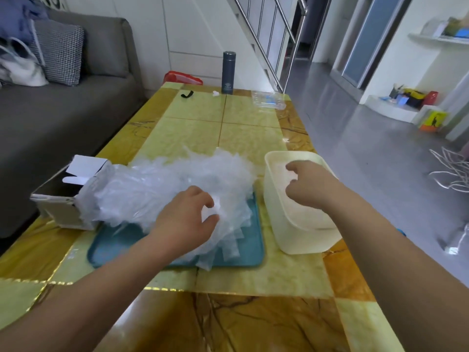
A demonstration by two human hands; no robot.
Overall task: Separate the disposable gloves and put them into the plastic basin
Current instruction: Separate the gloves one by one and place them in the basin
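A big heap of clear disposable gloves (pixel 157 184) spills from an open cardboard box (pixel 66 199) onto a teal tray (pixel 243 255). My left hand (pixel 185 219) lies on the heap's right side, thumb and fingers pinching a bit of clear plastic. To the right stands the cream plastic basin (pixel 304 237) with clear gloves inside. My right hand (pixel 307 184) hovers over the basin's opening with fingers curled downward; whether it still holds a glove is hard to tell.
The yellow marble-pattern table (pixel 253 283) also carries a dark flask (pixel 228 72), a clear plastic package (pixel 269 101) and a black strap (pixel 187 94) at its far end. A grey sofa (pixel 63 115) runs along the left. Open floor lies to the right.
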